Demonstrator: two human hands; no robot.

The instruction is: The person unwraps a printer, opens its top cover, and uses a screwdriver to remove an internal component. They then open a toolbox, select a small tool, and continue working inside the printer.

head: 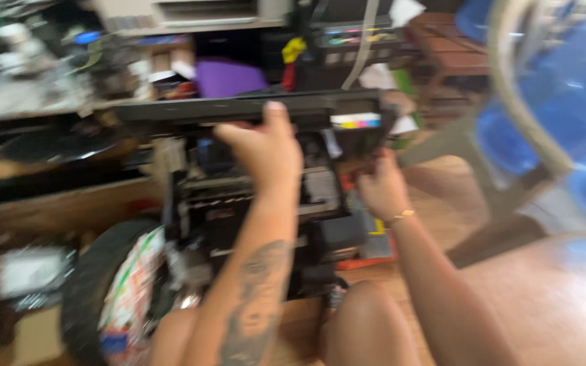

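A black printer (259, 203) with its cover off stands in front of me on the wooden floor, inner parts exposed. Its black lid panel (191, 108) is raised along the top. My left hand (262, 146) grips the front edge of that raised panel, thumb on top. My right hand (381, 186) reaches into the right side of the printer, fingers closed around a part there; blur hides what exactly it holds. A strip of colour patches (355, 122) shows near the panel's right end. My knees are at the bottom of the view.
A black tyre (86, 285) with a printed bag inside lies at lower left. Cluttered shelves and a purple sheet (228, 76) fill the back. Blue plastic water jugs (564, 115) and a metal frame stand at right. Wooden floor (544, 298) stretches to the lower right.
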